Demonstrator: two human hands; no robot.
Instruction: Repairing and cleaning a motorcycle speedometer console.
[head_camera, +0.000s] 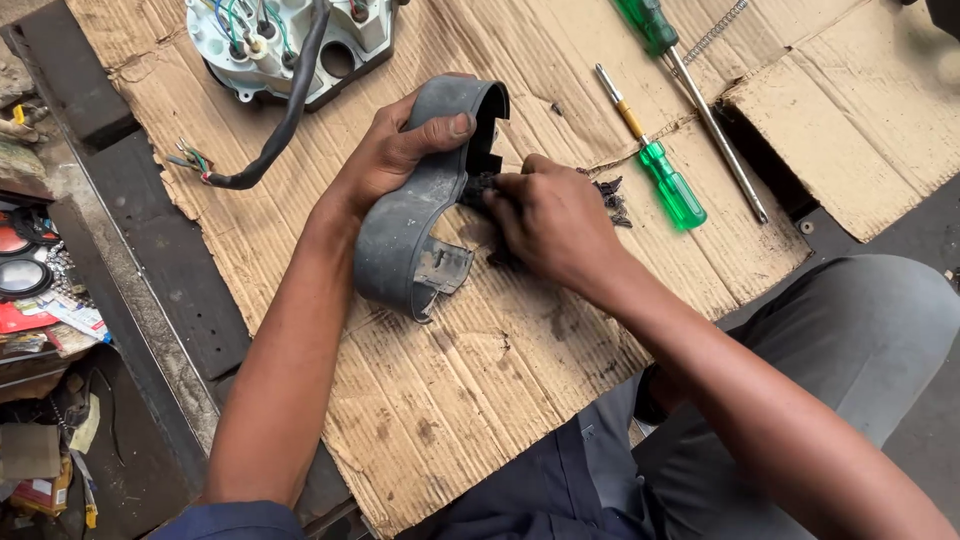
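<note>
The flattened cardboard sheet (480, 390) is an opened-out box, tan and stained, lying under the work with a torn flap (850, 110) at its upper right corner. At the left edge lie a red packet (25, 318) and a crumpled printed paper wrapper (75, 315) (pale with coloured patches). Lower left sit a small brown carton (28, 450) and a yellow-and-red pack (45, 493).

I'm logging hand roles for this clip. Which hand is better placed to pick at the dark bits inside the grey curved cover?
The right hand, probably. Its fingers are already at the opening of the grey curved cover, beside the dark debris on the cardboard. The left hand is occupied gripping the cover.
</note>
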